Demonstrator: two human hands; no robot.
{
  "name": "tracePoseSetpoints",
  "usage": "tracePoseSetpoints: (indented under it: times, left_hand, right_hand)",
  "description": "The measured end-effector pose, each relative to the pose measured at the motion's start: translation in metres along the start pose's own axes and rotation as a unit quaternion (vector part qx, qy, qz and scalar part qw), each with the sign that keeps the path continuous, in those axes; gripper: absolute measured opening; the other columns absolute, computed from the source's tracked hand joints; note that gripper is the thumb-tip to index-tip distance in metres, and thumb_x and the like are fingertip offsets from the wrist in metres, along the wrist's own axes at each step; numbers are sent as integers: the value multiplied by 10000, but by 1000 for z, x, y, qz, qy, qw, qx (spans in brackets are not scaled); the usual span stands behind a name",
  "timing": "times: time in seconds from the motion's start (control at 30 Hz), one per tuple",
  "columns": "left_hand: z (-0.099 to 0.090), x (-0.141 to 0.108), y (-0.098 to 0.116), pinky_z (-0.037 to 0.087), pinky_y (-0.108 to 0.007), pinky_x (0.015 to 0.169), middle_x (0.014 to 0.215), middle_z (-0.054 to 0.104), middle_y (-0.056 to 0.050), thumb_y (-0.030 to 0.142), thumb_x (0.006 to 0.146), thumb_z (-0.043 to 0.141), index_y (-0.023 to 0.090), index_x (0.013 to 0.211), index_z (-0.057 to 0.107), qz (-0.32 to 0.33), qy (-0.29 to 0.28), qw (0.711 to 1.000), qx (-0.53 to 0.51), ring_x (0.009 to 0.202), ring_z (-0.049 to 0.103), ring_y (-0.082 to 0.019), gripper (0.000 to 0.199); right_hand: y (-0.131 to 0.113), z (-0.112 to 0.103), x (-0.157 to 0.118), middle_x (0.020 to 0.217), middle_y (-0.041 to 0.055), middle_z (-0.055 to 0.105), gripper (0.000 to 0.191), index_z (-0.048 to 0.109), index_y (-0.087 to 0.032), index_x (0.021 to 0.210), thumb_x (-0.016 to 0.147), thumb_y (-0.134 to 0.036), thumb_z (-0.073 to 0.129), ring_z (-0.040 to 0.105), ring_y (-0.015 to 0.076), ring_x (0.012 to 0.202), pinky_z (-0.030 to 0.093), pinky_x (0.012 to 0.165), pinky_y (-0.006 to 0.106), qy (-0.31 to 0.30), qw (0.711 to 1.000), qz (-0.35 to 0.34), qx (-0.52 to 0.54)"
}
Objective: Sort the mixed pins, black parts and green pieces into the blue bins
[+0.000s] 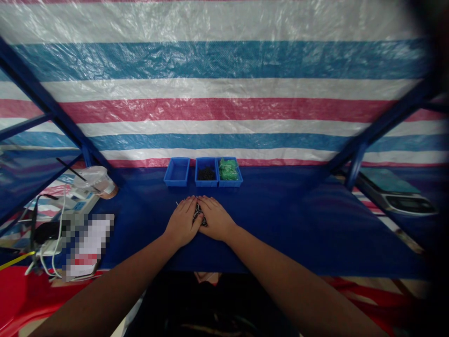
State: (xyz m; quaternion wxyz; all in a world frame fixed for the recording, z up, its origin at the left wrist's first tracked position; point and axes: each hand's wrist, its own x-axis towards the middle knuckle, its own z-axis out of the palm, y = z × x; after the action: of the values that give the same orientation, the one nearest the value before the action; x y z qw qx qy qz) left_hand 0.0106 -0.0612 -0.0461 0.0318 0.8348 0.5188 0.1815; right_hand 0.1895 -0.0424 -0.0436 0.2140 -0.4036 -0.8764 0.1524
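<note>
A small heap of dark and silvery little pieces (199,216) lies on the blue tabletop (280,220), mostly covered by both hands; their exact kind is too small to make out. My left hand (182,222) rests palm down over the heap's left side, fingers stretched forward. From the right, my right hand (217,220) lies flat in the same way, and the two hands meet around the heap. Some pieces show in the gap between them. A thin pale bit sticks out by the left fingertips.
Behind my hands stand three blue bins: a left bin (177,172), a middle bin with dark small parts (206,174), and a right bin with green plastic (228,169). A plastic cup (100,181), power strip (82,206) and cables lie left. A scale (396,189) stands right.
</note>
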Motion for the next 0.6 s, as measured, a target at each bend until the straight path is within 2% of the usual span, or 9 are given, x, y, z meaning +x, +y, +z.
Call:
tracePoseSetpoints:
  times: [0.2, 0.3, 0.43, 0.6]
  left_hand:
    - [15, 5, 37, 325, -508, 1192, 1508, 475, -205, 386, 997, 402, 44, 1463, 447, -6, 16, 1000, -12, 1423, 419, -322, 580]
    - [20, 6, 48, 317, -508, 1197, 1516, 467, -199, 386, 990, 413, 50, 1473, 436, -14, 22, 1000, -16, 1433, 405, -323, 588]
    - [18, 6, 51, 294, -526, 1205, 1574, 385, -185, 396, 992, 417, 79, 1519, 368, -16, 24, 999, -28, 1457, 369, -322, 617]
    - [7, 3, 45, 235, -543, 1227, 1622, 293, -164, 422, 999, 421, 106, 1566, 268, -9, 38, 999, -38, 1513, 249, -309, 667]
  right_hand:
    - [18, -18, -29, 1520, 193, 449, 739, 430, -88, 1476, 799, -319, 616, 395, 299, 1427, 250, 1220, 499, 4, 1000, -7, -7]
    - [23, -23, -37, 1516, 188, 456, 752, 433, -90, 1475, 785, -312, 631, 401, 300, 1424, 250, 1222, 500, 4, 1000, -4, -6]
    - [26, -24, -40, 1520, 204, 447, 805, 397, -95, 1500, 787, -361, 662, 399, 315, 1428, 265, 1210, 529, 10, 1000, -7, 6]
    - [27, -26, -40, 1518, 221, 443, 897, 373, -101, 1513, 785, -492, 724, 374, 335, 1445, 256, 1206, 564, 30, 999, -5, 17]
